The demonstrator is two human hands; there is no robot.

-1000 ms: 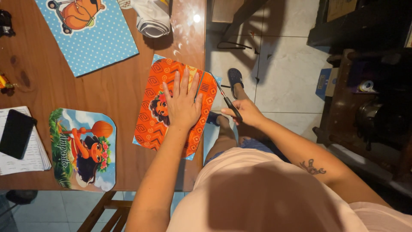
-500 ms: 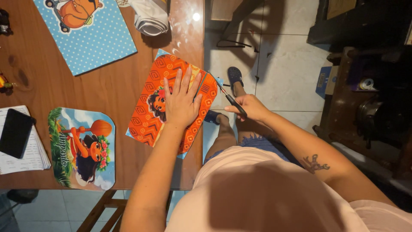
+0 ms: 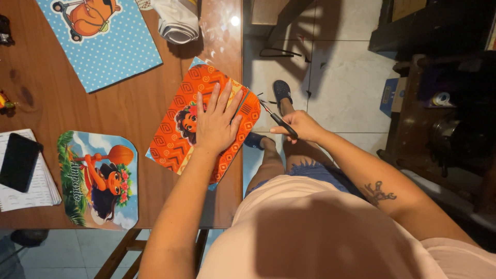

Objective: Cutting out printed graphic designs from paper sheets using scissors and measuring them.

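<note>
With my left hand (image 3: 217, 124) spread flat, pinning the orange printed sheet (image 3: 206, 124) at the table's (image 3: 129, 108) right edge mid-frame, my right hand (image 3: 299, 125) grips scissors (image 3: 276, 119) at its corner: trimming, I judge, so steady blade alignment comes next.

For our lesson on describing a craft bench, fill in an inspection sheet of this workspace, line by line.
Surface: brown wooden table, glossy.
Job's things: orange patterned printed sheet with a cartoon figure overhanging the table's edge; black-handled scissors at that edge.
Clutter: blue dotted printed sheet, rounded cartoon card, black phone on white papers, folded white cloth.
Grippers: left hand flat on the orange sheet; right hand holds the scissors.
Cables: nothing seen.
Surroundings: tiled floor, dark furniture at right.
</note>
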